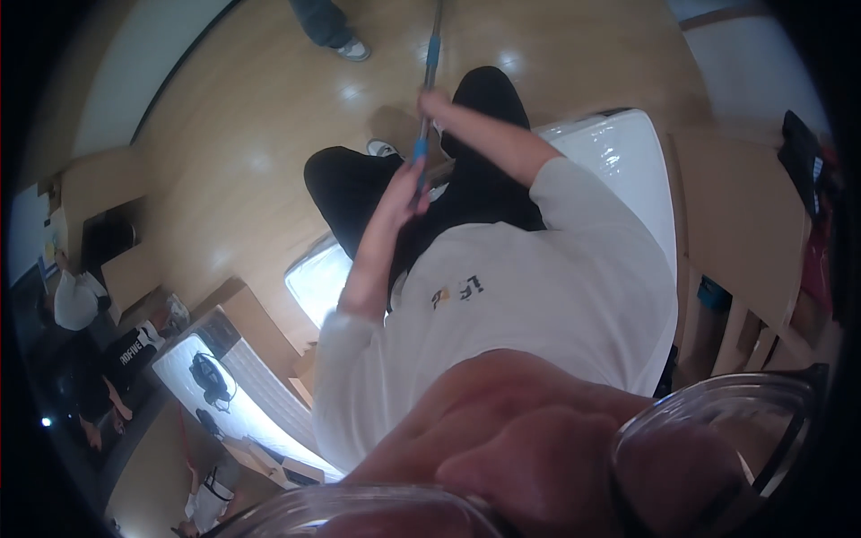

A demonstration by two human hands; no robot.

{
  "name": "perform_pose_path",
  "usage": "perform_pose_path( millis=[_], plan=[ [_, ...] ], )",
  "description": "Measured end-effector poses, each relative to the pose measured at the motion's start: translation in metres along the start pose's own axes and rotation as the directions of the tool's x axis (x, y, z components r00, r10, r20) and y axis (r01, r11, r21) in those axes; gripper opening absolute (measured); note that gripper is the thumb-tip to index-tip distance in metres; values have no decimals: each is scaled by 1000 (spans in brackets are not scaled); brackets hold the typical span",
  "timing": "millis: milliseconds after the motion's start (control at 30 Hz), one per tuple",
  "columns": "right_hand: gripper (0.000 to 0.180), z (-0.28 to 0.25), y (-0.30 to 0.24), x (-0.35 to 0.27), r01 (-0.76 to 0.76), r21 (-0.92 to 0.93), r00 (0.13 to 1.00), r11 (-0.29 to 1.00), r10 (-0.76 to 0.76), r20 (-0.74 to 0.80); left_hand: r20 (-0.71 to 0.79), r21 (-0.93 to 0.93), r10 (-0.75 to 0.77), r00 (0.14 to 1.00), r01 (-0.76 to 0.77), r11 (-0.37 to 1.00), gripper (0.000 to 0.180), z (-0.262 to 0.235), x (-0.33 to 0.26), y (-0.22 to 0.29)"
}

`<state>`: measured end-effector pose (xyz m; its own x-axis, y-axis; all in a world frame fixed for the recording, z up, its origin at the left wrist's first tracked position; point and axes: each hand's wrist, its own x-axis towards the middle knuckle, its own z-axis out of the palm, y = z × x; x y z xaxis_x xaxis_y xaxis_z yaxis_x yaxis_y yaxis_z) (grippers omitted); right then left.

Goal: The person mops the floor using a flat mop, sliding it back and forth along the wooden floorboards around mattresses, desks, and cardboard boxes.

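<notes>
A long thin pole with grey and blue sections runs away from me between my knees and out past the top edge, so its far end is hidden. My left hand is closed around its near blue part. Farther up, my right hand grips the grey part between the two blue sections, slightly blurred. Beneath me is a white slab wrapped in shiny plastic, its other corner showing by my left thigh.
Ahead, another person's leg and shoe stand on the wooden floor. Cardboard boxes lie to the left. Behind them, a white panel holds a black headset-like item. At the right stands a large cardboard sheet.
</notes>
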<state>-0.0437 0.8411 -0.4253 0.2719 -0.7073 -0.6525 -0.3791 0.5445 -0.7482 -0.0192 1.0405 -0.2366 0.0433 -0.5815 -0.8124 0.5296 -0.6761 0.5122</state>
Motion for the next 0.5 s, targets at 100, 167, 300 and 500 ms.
perform_pose_path(
  millis=[100, 167, 300, 500],
  plan=[
    [35, -54, -56, 61, -182, 342, 982, 922, 150, 118, -16, 33, -69, 997, 70, 997, 31, 54, 69, 52],
    [35, -69, -88, 78, -91, 172, 990, 981, 70, 122, 86, -61, 34, 996, -29, 998, 32, 55, 107, 77],
    [28, -48, -87, 78, -74, 151, 952, 986, 25, 304, 15, 14, 45, 999, -45, 999, 35, 16, 92, 89],
    [27, 44, -1, -26, -631, 477, 627, 612, 40, 778, -170, 380, 25, 985, 42, 924, 37, -109, -118, 17]
  ],
)
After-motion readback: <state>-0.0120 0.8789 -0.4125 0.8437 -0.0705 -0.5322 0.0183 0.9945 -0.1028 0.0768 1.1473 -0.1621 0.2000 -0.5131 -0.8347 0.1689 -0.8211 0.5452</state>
